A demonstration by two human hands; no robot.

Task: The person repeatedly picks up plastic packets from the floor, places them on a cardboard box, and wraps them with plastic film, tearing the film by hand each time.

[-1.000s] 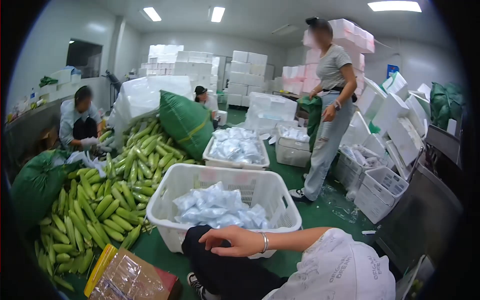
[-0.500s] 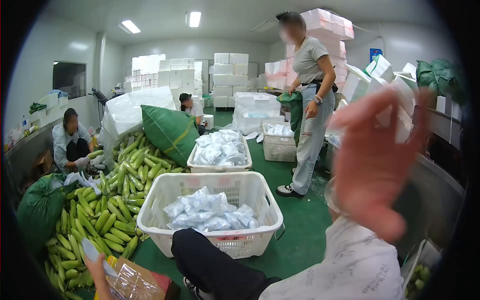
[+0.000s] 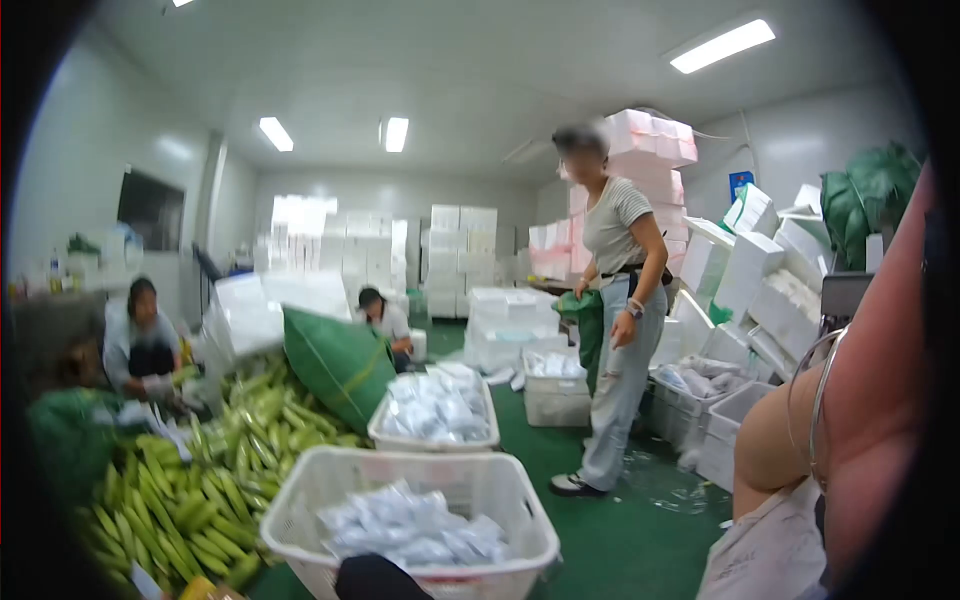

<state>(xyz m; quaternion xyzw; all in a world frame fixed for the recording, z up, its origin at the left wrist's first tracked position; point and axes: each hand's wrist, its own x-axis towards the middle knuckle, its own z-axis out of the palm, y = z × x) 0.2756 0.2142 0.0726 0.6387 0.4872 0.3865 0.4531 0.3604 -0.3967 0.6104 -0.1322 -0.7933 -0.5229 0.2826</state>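
My right forearm, with a silver bangle near it, rises along the right edge; the right hand is out of frame. My left hand is also out of view. A pale flat piece, perhaps the packet's tip, shows at the bottom left, but what holds it is hidden. Closest in front of me, beyond my dark knee, is a white plastic basket partly filled with pale, glossy packets like ice packs. To its left lies a heap of green-husked corn.
A second basket of packets stands behind, beside a bulging green sack. A standing person holds green cloth; two others crouch further back. Foam boxes are piled right; plastic film lies on the floor.
The view has tilted upward, so the baskets sit lower. My right hand has gone from mid-right out of frame, leaving the forearm. My left hand and its pale packet have dropped out below.
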